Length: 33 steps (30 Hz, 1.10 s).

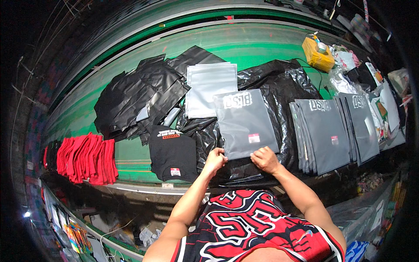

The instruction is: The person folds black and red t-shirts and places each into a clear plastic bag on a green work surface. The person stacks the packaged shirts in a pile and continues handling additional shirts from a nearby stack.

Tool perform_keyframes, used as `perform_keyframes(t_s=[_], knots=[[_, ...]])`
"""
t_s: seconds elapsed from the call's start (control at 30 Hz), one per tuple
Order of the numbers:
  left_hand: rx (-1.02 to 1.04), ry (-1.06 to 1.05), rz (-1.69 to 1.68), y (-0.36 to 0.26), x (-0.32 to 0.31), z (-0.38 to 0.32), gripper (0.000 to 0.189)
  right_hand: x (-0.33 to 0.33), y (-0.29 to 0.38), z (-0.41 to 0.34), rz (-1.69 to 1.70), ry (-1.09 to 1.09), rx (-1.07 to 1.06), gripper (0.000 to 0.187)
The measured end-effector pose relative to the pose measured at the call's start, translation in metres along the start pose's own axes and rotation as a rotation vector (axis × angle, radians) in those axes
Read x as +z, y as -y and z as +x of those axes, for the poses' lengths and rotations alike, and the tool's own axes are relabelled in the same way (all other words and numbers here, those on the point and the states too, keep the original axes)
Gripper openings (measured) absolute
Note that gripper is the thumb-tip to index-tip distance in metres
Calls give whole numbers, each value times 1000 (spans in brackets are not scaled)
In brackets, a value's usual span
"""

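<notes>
A frosted plastic garment bag (247,122) lies before me with a dark folded garment inside. It bears white lettering at its far end and a small red and white label near me. My left hand (216,160) pinches its near left corner. The fingers of my right hand (265,159) are curled on the near edge, towards the right corner. Under the bag spreads a glossy black plastic sheet (284,82). A folded black T-shirt (173,150) with a printed chest and a neck label rests left of my left hand.
Flat frosted bags (211,77) are stacked behind. Black plastic bags (140,95) lie heaped at the back left. Folded red garments (86,159) stand in a row at the left. Filled bags (322,134) overlap at the right, near a yellow taped box (317,54). Beneath is a green table (131,160).
</notes>
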State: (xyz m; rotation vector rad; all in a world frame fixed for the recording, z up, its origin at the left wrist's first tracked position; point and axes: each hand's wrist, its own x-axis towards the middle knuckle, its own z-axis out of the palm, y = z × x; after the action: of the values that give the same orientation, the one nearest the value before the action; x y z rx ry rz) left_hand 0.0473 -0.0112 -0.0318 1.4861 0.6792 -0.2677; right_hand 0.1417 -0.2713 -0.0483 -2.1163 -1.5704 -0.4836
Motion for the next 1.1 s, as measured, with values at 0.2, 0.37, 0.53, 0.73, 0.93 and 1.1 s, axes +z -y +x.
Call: perform_keyframes(t_s=[0.2, 0.37, 0.53, 0.73, 0.93, 1.1], knots=[[-2, 21, 39, -10, -24, -3, 45, -43, -20, -49, -106, 25, 126, 18], [-37, 33, 150, -7, -35, -9, 49, -54, -16, -62, -115, 26, 169, 17], [59, 9, 538, -2, -37, -15, 45, -52, -7, -62, 132, 148, 402, 24], [207, -201, 557, -9, -30, -3, 53, -6, -15, -38, 426, -52, 1156, 37], [420, -142, 456, -1, -17, 20, 61, 13, -14, -20, 579, -64, 1356, 48], [103, 248, 59, -11, -35, 3, 86, -11, 18, -15, 682, 50, 1381, 40]])
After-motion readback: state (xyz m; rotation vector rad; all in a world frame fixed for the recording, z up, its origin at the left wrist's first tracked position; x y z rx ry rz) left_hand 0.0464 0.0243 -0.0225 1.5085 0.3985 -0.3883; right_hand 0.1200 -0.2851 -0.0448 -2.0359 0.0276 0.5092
